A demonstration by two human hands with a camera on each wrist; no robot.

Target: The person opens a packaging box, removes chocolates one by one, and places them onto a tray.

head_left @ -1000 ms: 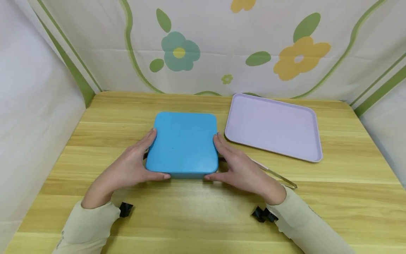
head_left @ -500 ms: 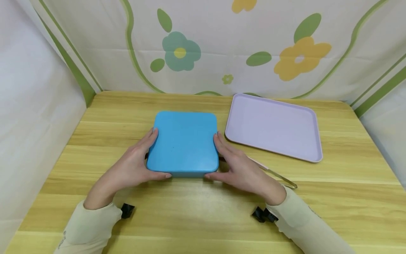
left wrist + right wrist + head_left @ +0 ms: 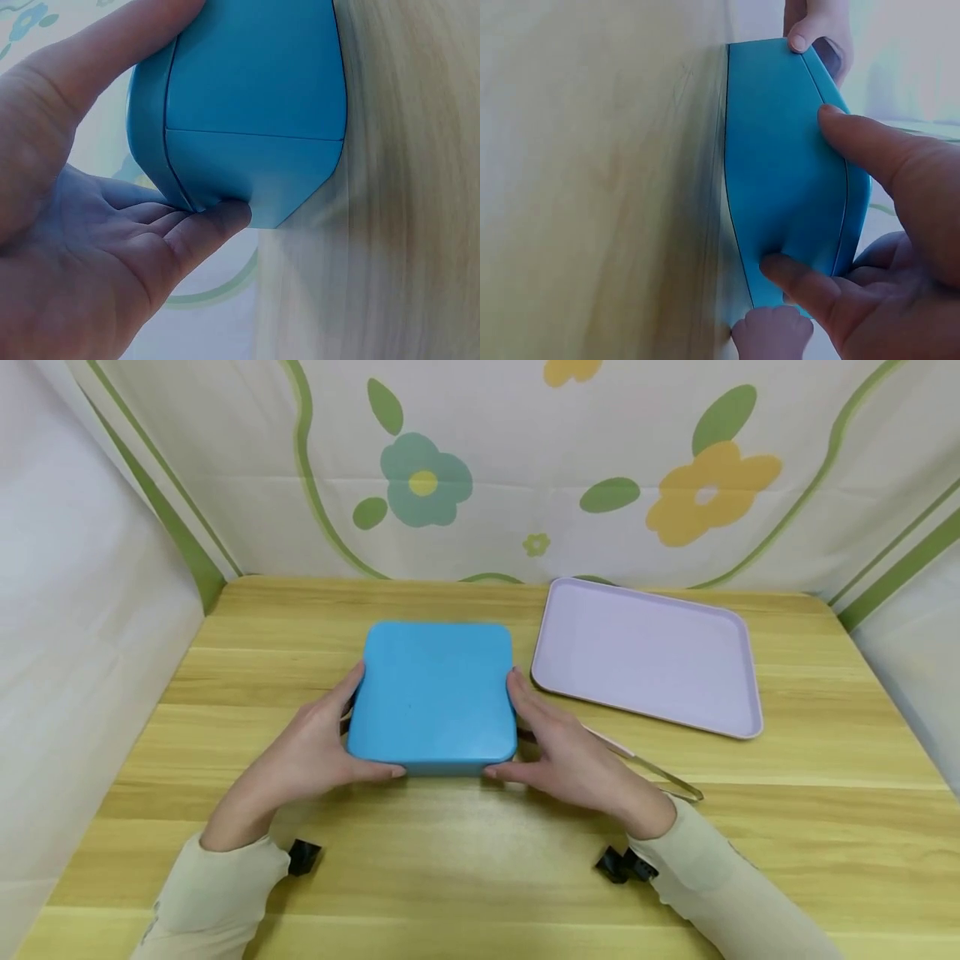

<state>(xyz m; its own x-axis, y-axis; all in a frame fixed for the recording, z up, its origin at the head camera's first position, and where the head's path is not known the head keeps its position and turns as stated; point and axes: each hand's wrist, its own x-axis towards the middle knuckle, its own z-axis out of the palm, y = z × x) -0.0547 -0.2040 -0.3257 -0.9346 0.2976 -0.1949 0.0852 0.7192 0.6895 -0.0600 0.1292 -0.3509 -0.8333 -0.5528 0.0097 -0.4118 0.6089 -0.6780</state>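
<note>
A blue lidded box (image 3: 435, 693) with rounded corners sits on the wooden table, between the two hands. A seam below the rim marks where the lid meets the body, and the lid is on. My left hand (image 3: 307, 752) grips the left front corner, its thumb along the front and its fingers on the left side. My right hand (image 3: 570, 752) holds the opposite corner the same way. In the left wrist view one fingertip presses the box wall (image 3: 255, 82) below the seam. The right wrist view has the thumb near the seam and a finger lower down.
A lilac tray (image 3: 652, 656) lies at the back right. Thin tongs (image 3: 667, 775) with a metal bend are partly hidden behind the right hand; a pale paw-shaped end (image 3: 772, 334) shows in the right wrist view. Dark bits (image 3: 527, 735) stick out beside the box. A floral curtain (image 3: 487, 468) hangs behind.
The left fingertips have shifted slightly from the lid's top edge down to its side. Box and right hand stay nearly in place; the whole head view has shifted a little.
</note>
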